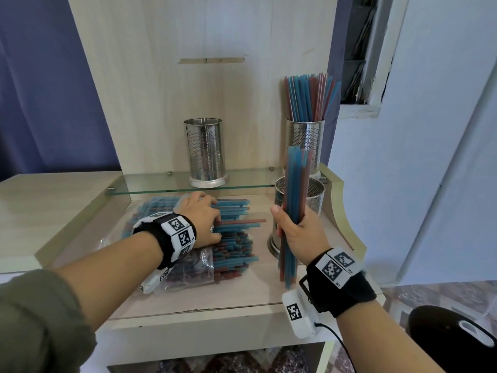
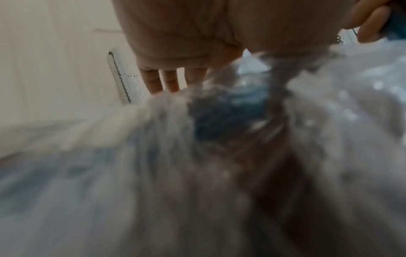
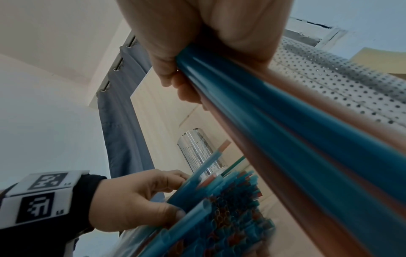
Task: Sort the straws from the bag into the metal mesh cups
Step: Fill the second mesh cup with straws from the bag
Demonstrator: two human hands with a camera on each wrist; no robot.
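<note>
A clear plastic bag [image 1: 188,270] of blue and red straws [image 1: 236,238] lies on the wooden desk. My left hand [image 1: 204,216] sits on its open end, thumb and fingers pinching a few blue straws [image 3: 191,191]. My right hand [image 1: 298,235] grips an upright bundle of blue and red straws [image 1: 295,184] directly in front of the near mesh cup [image 1: 316,195]. On the glass shelf stand an empty mesh cup [image 1: 205,152] and a mesh cup [image 1: 305,138] filled with straws [image 1: 309,98]. The left wrist view is blurred, showing palm [image 2: 186,34] over bag [image 2: 219,156].
The glass shelf [image 1: 161,184] spans the back of the desk above the bag. A raised curved wooden edge [image 1: 347,211] bounds the desk on the right. A blue curtain [image 1: 40,90] hangs at left. A black object [image 1: 451,343] sits low at right.
</note>
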